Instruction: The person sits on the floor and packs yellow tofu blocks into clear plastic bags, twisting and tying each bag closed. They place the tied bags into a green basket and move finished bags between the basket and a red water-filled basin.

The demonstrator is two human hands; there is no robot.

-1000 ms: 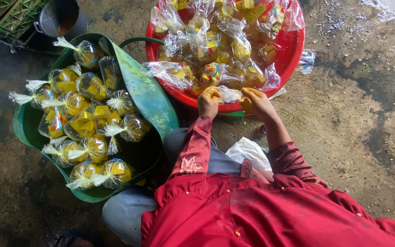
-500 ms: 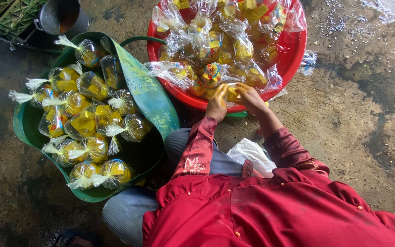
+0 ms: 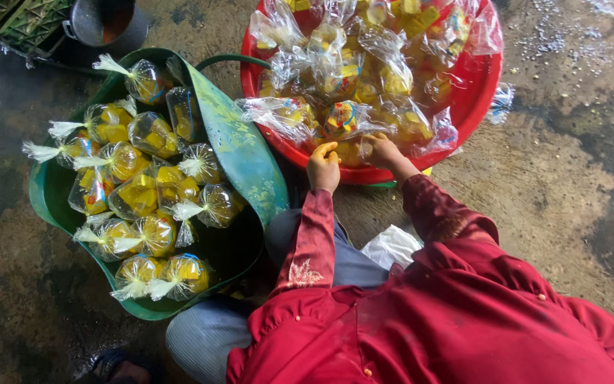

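two hands are at the near rim of the red basin [image 3: 479,92], close together but not touching. left hand [image 3: 323,166] rests at the rim with fingers curled, thumb up; whether it pinches anything cannot be told. right hand [image 3: 380,149] is closed around the lower part of a clear bag [image 3: 344,119] of yellow pieces lying just inside the rim. one red basin is in view, heaped with loose, untied bags; they overlap too much for a firm count, roughly a dozen or more. one green tub [image 3: 236,142] stands to the left, its bent wall touching the red basin's side. it holds about fourteen tied bags [image 3: 136,192], each knotted with a white tuft, packed against the far and left walls; dark open room remains in the tub's near right corner beside the person's knee. one metal pot [image 3: 104,21] sits at the top left edge, next to one green woven crate [image 3: 15,18], partly cut off. one white plastic sheet [image 3: 391,245] lies in the person's lap between the red sleeves [image 3: 314,242]. wet concrete floor [image 3: 570,206] lies open to the right of the basin and along the lower left; the two containers and the knees crowd the middle.
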